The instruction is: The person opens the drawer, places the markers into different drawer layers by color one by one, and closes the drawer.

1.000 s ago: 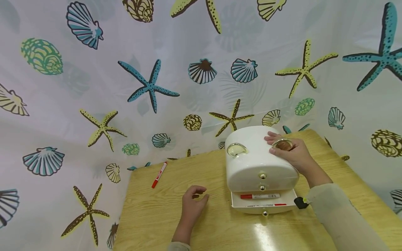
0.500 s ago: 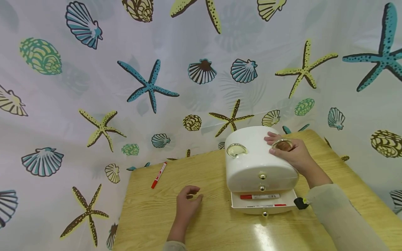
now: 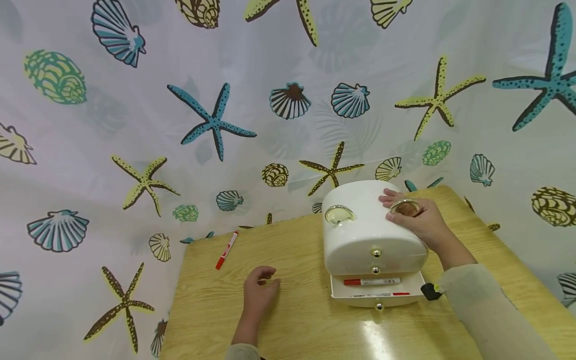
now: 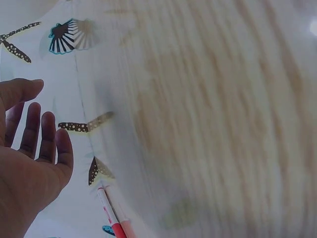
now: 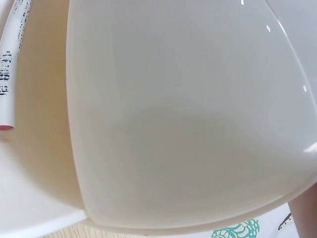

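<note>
A white rounded box (image 3: 360,215) with gold knobs stands on the table. Its bottom drawer (image 3: 338,289) is pulled out and holds a red-and-white marker (image 3: 373,282), with a second one partly visible in front. My right hand (image 3: 420,220) rests on the right of the box's top, fingers spread around a gold ring handle (image 3: 405,202). The box's front fills most of the right wrist view. My left hand (image 3: 260,295) is low over the table, left of the box, fingers loosely curved with nothing between them. Farther left lies another red-and-white marker (image 3: 227,250).
The wood-grain table (image 3: 297,325) runs back to a white curtain (image 3: 252,60) printed with shells and starfish. Another gold ring handle (image 3: 339,215) sits on the left of the box's top. A small black object (image 3: 431,291) hangs at the right sleeve's cuff.
My left hand has slid leftward, away from the box. The right hand, the box and its pulled-out drawer have stayed where they were.
</note>
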Motion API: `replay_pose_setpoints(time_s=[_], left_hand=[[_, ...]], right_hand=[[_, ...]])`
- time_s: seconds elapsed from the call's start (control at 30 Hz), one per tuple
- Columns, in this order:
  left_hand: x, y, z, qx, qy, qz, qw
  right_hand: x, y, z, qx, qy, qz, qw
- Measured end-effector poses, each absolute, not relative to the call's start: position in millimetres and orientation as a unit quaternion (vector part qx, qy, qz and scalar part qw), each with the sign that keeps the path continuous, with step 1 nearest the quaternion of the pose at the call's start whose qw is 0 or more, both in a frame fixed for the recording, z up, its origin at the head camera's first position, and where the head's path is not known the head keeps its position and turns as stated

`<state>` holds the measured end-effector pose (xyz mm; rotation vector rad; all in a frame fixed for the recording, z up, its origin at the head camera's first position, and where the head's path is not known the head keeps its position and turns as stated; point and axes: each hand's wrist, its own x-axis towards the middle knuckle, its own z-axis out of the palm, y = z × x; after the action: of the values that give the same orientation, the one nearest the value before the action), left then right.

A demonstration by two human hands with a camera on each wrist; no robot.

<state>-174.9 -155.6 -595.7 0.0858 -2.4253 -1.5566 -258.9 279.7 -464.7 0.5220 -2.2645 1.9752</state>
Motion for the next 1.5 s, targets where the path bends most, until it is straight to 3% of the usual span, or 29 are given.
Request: replay_pose_setpoints(time_s=[0.87, 1.5], left_hand=[[-193.7, -207.8, -596.0, 0.072, -0.849, -0.507, 0.133], [-214.7, -261.5, -587.6, 0.112, -0.867, -0.474, 0.102]], right_hand=[[-257.8, 279.7, -462.4, 0.171, -0.74, 0.649, 0.042], [-257.5, 281.8, -462.2, 0.153, -0.764, 0.626, 0.032]])
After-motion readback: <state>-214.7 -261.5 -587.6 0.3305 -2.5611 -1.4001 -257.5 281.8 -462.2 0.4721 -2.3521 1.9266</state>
